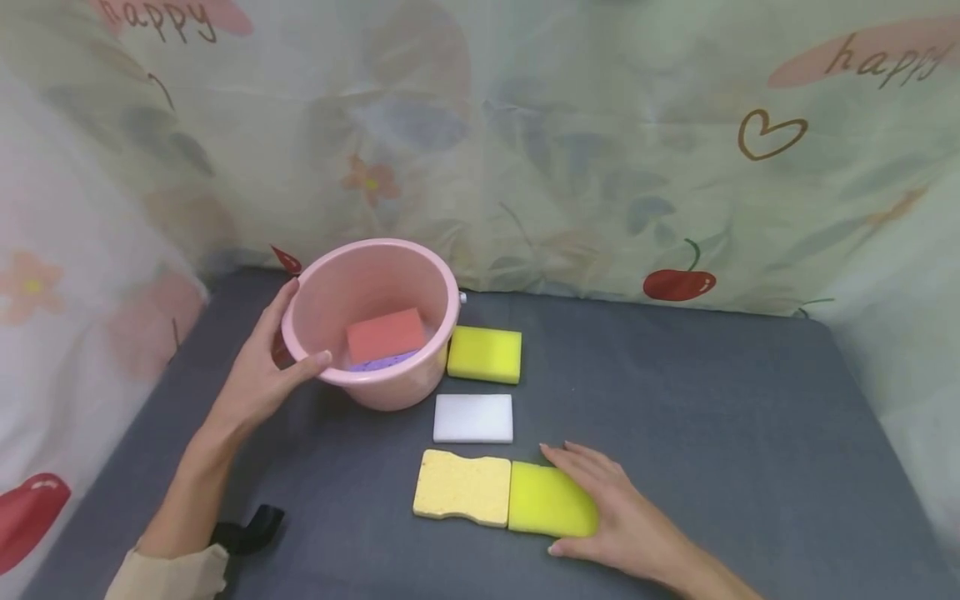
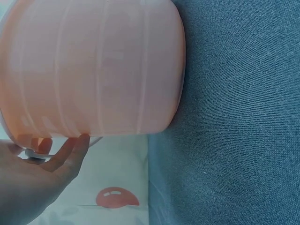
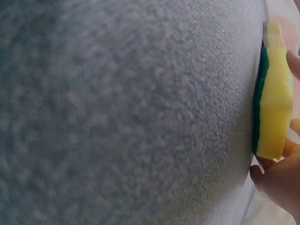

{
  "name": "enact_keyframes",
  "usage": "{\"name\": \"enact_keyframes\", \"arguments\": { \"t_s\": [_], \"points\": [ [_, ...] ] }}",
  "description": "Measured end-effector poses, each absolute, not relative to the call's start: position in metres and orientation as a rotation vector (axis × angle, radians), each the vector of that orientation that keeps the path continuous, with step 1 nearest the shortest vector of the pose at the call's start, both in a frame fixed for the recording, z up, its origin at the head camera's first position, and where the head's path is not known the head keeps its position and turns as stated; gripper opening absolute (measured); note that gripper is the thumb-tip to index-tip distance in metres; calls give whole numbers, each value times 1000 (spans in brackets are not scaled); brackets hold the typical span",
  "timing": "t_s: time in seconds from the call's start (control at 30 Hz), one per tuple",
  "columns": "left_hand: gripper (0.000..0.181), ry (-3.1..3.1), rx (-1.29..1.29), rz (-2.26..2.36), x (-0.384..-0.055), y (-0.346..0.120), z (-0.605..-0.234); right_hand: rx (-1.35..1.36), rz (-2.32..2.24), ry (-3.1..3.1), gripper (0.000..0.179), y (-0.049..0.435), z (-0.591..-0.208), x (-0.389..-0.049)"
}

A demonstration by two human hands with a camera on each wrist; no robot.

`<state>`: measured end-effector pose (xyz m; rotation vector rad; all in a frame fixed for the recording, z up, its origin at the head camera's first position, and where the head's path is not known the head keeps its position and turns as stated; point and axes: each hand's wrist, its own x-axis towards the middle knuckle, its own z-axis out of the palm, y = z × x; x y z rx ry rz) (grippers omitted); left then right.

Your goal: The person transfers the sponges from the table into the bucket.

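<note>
In the head view a pink bucket (image 1: 401,392) stands at left of centre, holding a red sponge (image 1: 386,333) and a partly hidden purple sponge (image 1: 386,362). My left hand (image 1: 258,375) grips its left rim, thumb over the edge and fingers outside; the left wrist view shows those fingers (image 2: 75,152) against the bucket wall. My right hand (image 1: 611,517) spans a yellow sponge (image 1: 551,500) with a green underside, thumb at the near edge and fingers at the far edge. This sponge lies on the table, end to end with a pale yellow notched sponge (image 1: 462,487).
Beyond the notched sponge lie a white sponge (image 1: 473,418) and another yellow sponge (image 1: 485,354), the latter close beside the bucket. A black strap (image 1: 251,529) is near the left forearm. Printed curtains (image 1: 570,167) border the dark grey table (image 1: 712,417) at the back and sides.
</note>
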<state>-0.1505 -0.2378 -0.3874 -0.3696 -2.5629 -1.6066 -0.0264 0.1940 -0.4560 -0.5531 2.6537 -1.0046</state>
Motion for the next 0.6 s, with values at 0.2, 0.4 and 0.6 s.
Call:
{"name": "enact_keyframes", "arguments": {
  "t_s": [0.2,0.4,0.6],
  "points": [
    [98,-2549,-375,-1619,-152,-237,-388,-646,-944,2745,91,190,-460,-24],
    [97,-2536,-367,-1633,-150,-237,-389,-668,-904,2764,84,190,-459,-26],
    [95,-2536,-371,-1640,-151,-238,-391,-704,-899,2771,84,190,-445,-33]
  ]
}}
